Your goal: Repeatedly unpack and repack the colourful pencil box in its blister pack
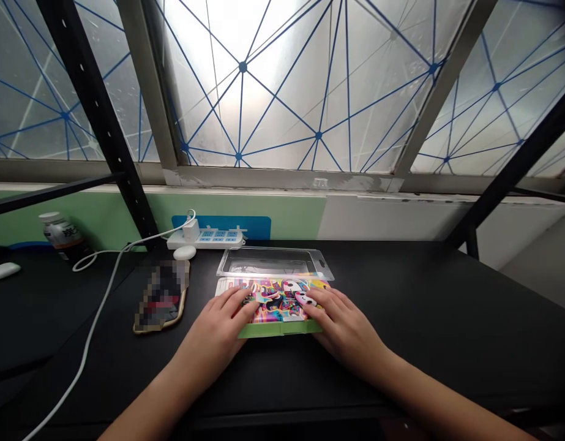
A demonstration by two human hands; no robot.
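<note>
A flat box (pixel 282 300) with a bright cartoon print and a green front edge lies on the black desk in front of me. My left hand (pixel 227 315) grips its left end, fingers resting over the printed top. On the opposite end, my right hand (pixel 340 318) holds it the same way, with fingertips on the print. Just behind the box, and close against it, lies a clear plastic package (pixel 273 263) with a hang tab at its right. The undersides of both hands are hidden.
A phone-shaped item (pixel 163 297), blurred out, lies to the left. Behind it are a small white round-edged case (pixel 185 252) and a power strip (pixel 218 237) with a plugged-in white cable (pixel 98 312). A bottle (pixel 64 236) stands further left. Black rack posts (pixel 103 110) flank the desk.
</note>
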